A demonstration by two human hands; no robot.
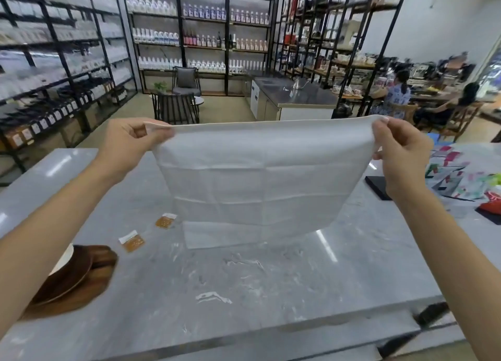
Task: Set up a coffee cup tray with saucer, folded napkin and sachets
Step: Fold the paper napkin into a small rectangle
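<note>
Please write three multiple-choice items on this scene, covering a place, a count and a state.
1. Where do the sachets lie?
A. On the wooden tray
B. On the grey counter, left of the napkin
C. In the right hand

2. How many sachets show?
A. Two
B. Four
C. Six

3. How is the napkin?
A. Folded on the saucer
B. Crumpled on the counter
C. Held up, spread open

Answers: 1 B, both rest on the counter beyond the tray. 2 A, one near, one farther. 3 C, the left hand and right hand pinch its top corners.

napkin (260,176): white creased cloth | table (244,279): glossy grey marble-look | tray (78,282): dark glossy wood
</note>
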